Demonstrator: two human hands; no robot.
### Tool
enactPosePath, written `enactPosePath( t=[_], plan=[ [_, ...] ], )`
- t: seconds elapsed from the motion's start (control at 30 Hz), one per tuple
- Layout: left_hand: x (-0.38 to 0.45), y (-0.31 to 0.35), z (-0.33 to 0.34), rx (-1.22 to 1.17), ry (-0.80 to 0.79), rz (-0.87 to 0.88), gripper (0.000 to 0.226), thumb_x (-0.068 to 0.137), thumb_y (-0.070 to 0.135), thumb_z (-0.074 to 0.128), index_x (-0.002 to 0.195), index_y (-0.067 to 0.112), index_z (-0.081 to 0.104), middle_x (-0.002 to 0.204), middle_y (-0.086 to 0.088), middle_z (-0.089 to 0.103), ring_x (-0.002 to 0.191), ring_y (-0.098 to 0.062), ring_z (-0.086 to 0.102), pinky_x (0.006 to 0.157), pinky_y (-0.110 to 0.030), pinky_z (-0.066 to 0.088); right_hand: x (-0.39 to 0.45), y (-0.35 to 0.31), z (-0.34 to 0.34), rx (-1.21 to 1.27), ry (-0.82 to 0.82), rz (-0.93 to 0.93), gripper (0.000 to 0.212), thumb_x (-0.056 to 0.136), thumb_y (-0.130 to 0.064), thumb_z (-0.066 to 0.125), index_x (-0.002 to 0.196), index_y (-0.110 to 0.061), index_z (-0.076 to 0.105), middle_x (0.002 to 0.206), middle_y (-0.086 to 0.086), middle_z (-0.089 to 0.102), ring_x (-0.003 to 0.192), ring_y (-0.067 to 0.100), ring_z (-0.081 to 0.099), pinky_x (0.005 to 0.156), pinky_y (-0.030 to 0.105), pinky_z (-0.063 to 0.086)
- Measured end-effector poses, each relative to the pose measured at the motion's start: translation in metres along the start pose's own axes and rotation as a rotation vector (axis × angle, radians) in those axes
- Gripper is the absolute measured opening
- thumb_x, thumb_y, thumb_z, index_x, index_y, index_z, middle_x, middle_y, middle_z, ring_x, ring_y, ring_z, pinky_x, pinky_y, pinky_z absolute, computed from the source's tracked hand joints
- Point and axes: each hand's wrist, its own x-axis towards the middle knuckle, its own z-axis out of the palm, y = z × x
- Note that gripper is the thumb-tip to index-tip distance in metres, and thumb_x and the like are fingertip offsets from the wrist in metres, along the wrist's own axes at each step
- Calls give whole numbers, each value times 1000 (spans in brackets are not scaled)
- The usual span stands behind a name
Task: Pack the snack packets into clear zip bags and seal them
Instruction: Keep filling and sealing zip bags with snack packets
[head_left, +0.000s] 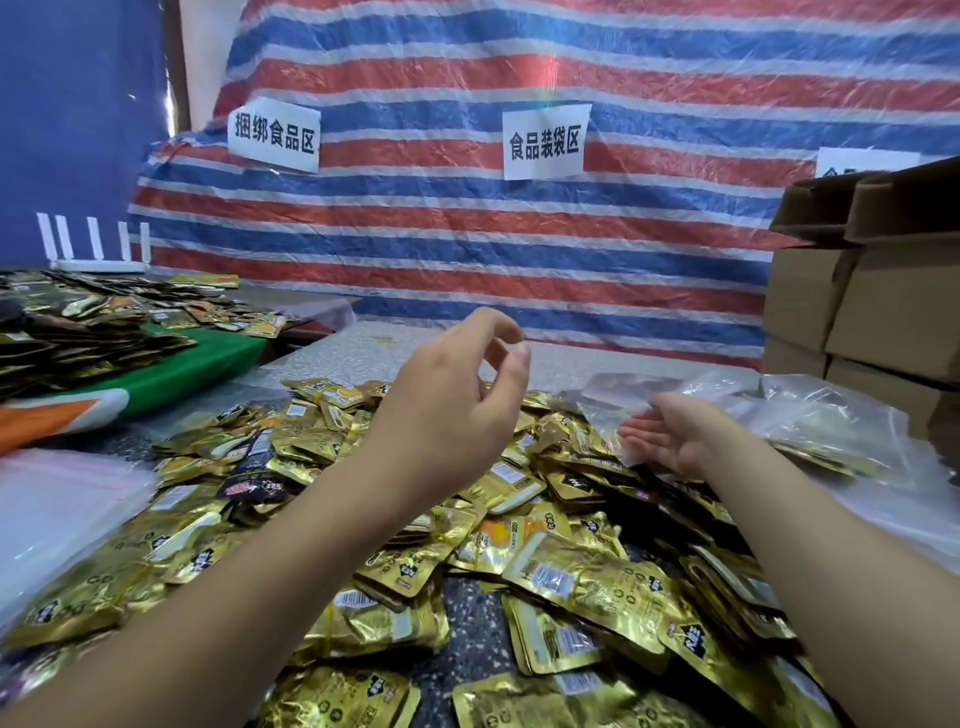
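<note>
Several gold foil snack packets (571, 577) lie in a wide heap on the speckled table (467, 649) in front of me. My left hand (447, 410) hovers above the heap's far side; its fingers are loosely curled, thumb near forefinger, and it holds nothing. My right hand (675, 441) is palm up with straight fingers at the heap's right edge. Its fingertips lie under the edge of a clear zip bag (623, 395). Filled clear bags (821, 426) are piled just right of that hand.
A flat stack of empty clear bags (57, 509) lies at the near left. A second table with a green cloth (208, 358) holds more packets (88, 322). Cardboard boxes (883, 312) stand at the right. A striped tarp (519, 234) with paper signs hangs behind.
</note>
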Motion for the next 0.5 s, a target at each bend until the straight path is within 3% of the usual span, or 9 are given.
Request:
enactPosePath(
  t=[0.17,0.37,0.5],
  plan=[
    [1,-4,1,14,-8,-16,22,101,34,45,92,23,61,76,14,60,64,-4,56,56,-20,41,-12,-4,3,5,-46,-4,33,107,-22,40,99,4,59,92,19,69,76,24,69,42,23,54],
    [-1,-9,5,62,-47,4,28,102,29,46,84,17,63,67,5,60,57,-12,53,55,-37,45,-44,-4,17,26,-67,-102,25,105,-20,42,93,-3,57,80,10,63,65,18,61,49,23,51],
    [-2,-11,8,86,-63,5,18,101,24,51,95,15,66,74,5,63,61,-9,56,57,-34,49,-81,-5,35,60,-113,-226,20,103,-19,46,89,-8,56,67,3,61,53,12,57,46,21,47]
  ],
)
